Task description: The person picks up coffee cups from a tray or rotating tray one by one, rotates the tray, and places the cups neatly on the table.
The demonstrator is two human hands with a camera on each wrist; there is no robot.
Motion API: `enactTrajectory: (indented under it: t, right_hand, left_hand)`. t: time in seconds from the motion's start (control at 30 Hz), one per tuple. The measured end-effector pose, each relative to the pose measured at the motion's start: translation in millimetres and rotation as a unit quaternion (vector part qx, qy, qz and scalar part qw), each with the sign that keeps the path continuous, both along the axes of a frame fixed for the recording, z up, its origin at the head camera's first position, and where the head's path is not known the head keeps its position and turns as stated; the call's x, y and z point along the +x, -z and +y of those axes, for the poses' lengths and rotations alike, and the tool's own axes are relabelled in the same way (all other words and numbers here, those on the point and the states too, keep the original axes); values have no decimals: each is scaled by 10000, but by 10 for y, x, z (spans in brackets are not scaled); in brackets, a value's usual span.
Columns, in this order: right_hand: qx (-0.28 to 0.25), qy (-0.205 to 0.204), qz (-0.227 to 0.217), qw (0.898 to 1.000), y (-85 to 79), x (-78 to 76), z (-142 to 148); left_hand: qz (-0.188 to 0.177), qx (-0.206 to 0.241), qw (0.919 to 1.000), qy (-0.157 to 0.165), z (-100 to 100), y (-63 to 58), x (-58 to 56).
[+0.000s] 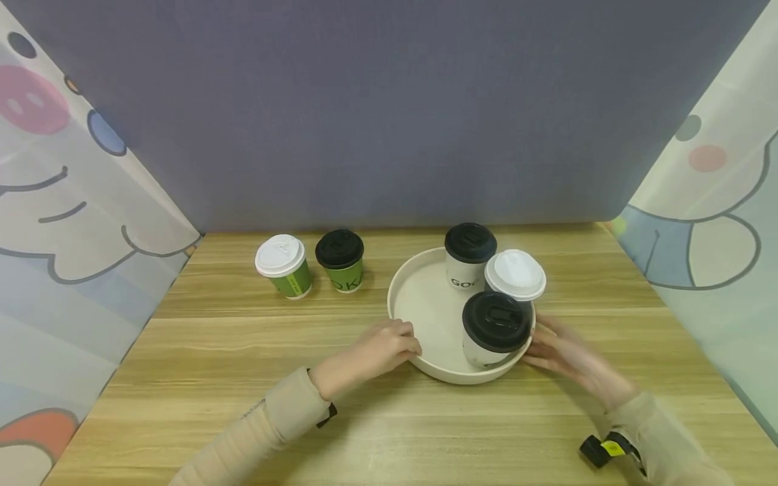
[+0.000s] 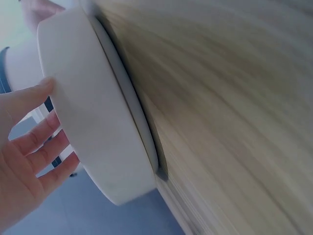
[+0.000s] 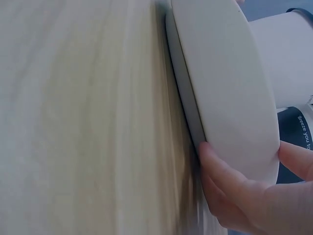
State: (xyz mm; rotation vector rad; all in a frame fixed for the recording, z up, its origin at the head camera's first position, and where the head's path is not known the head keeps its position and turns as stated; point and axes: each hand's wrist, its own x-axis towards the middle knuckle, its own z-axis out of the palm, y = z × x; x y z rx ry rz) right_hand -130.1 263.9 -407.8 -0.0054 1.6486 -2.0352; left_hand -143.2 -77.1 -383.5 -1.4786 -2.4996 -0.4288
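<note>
A round cream tray (image 1: 425,304) carries three lidded paper coffee cups grouped on its right side. The back white cup (image 1: 464,270) and the front white cup (image 1: 483,351) wear black lids; a dark cup with a white lid (image 1: 515,273) stands at the right. My left hand (image 1: 384,347) pinches the tray's left front rim, thumb outside and fingers over the inner side. On the right, my right hand (image 1: 568,358) grips the tray's side, its fingers (image 3: 220,169) low by the base and its thumb at the rim.
Left of the tray, toward the back of the wooden table (image 1: 213,351), stand a green cup with a white lid (image 1: 292,280) and a green cup with a black lid (image 1: 345,277). A grey panel (image 1: 395,121) rises behind; printed curtains (image 1: 717,223) flank both sides.
</note>
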Motion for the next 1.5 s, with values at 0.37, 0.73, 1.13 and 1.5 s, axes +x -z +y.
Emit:
enactTrajectory:
  t: [0.37,0.73,1.13,1.5]
  right_hand:
    - [-559,288,-441,9970,0,153,-124]
    - [-259,449,-485,9975,-5,236,-218]
    - [-400,734,-550,9950,15,315,-311]
    - [-277,792,-474,9953,27,346,-343]
  left_hand:
    - [-851,203,9961,55,-168,-8,-159]
    - [-1267,229,9917,20,-249,-25,-289]
    - [-1843,21,9829,18,-299,-55,-420]
    - [-1689,-152,9841,-523,-192,-141,-360]
